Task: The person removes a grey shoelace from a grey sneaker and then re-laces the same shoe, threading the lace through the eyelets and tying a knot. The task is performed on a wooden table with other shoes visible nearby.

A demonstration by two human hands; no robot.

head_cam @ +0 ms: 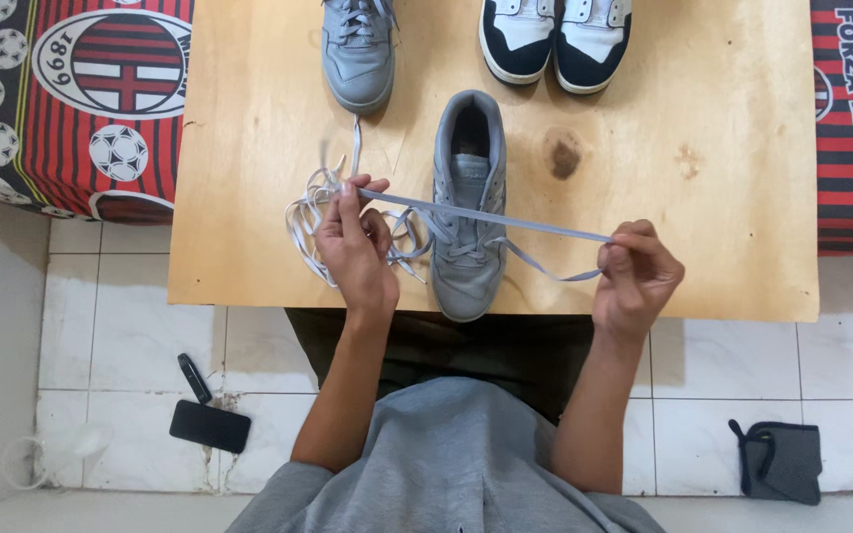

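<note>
— What have your hands got?
— Your left hand (355,247) and right hand (636,274) each pinch the grey lace (491,219), stretched taut crosswise between them.
— And the shoe?
— The grey shoe (468,207) sits between your hands on the wooden table (723,188), lengthwise away from you, nearer your left.

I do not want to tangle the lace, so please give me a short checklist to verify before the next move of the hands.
1. Lace stretched flat between the hands: ok.
2. Left hand pinches the lace: ok.
3. Right hand pinches the lace end: ok.
4. Grey shoe stands flat on the wooden board: ok.
5. Loose lace loops beside the left hand free of knots: cannot tell.
6. Which eyelet comes next: cannot tell.
</note>
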